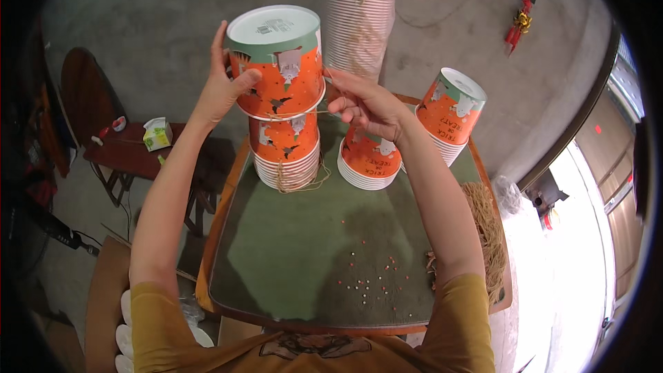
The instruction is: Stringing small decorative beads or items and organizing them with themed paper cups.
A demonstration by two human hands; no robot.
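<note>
My left hand [231, 83] grips the side of an upside-down orange paper bucket [282, 72] with a green band, white base and cartoon print. This bucket sits on top of a stack of similar nested buckets [286, 159], their white rims downward. A thin straw-coloured twine [293, 115] crosses the upper bucket's rim and runs toward my right hand [364, 105]. The fingers of that hand are curled together beside the rim; what is between them is too small to make out. More twine dangles at the lower rims.
Further inverted bucket stacks stand at the middle [369, 159] and right [452, 114] of the green table [290, 255]. Behind rises a tall bagged stack of white-rimmed buckets [359, 27]. Small beads [366, 287] lie scattered. A twine bundle [487, 235] lines the right edge.
</note>
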